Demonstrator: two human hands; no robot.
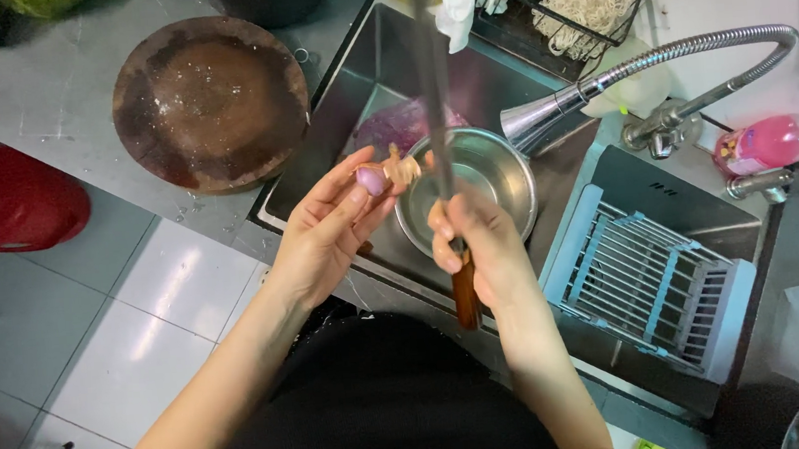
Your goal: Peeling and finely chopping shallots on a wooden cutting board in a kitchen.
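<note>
Steel sink, small pink shallot and a long knife up over the bowl.

Head view: left hand is pinching the shallot at its fingertips, papery skin hanging off beside it, just above the metal bowl in the sink. Right hand is gripping the knife by its wooden handle, blade pointing away. Round wooden board is sitting on the worktop, left.

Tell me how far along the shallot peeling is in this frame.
Partly done: the shallot in the left hand shows bare pink flesh, but papery skin clings at its root end. The right hand grips a knife pointing away over the sink. The steel bowl below looks empty, so rinsing appears undone.
</note>
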